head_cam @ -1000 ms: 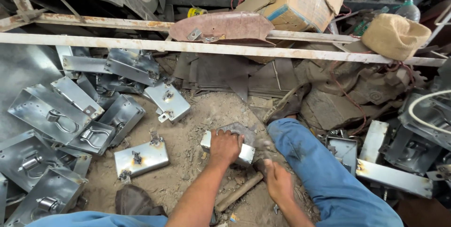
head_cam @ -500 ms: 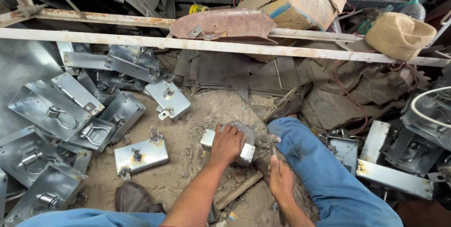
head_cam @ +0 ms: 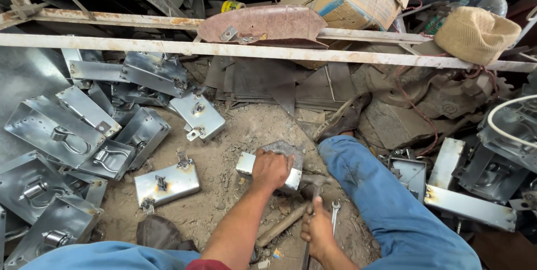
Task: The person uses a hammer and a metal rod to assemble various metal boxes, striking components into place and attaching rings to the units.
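My left hand [head_cam: 271,169] presses down on a small galvanised metal box piece [head_cam: 246,165] that rests on a grey block [head_cam: 285,150] on the sandy ground. My right hand [head_cam: 318,235] is closed around the thin handle of a hammer, whose head [head_cam: 316,180] sits just right of the metal piece. A wooden handle [head_cam: 279,226] lies slanted on the dirt between my two hands. Beside my right hand lies a small spanner [head_cam: 335,214].
Several shiny metal box covers with latches [head_cam: 72,136] are piled at the left, one [head_cam: 166,183] lying near my left arm. My blue-trousered leg [head_cam: 386,203] stretches to the right. More metal parts [head_cam: 470,203] lie right; rusty bars [head_cam: 279,52] cross behind.
My right hand has drawn back toward me and slightly left, now closed on the hammer handle. My left hand stays on the metal piece.
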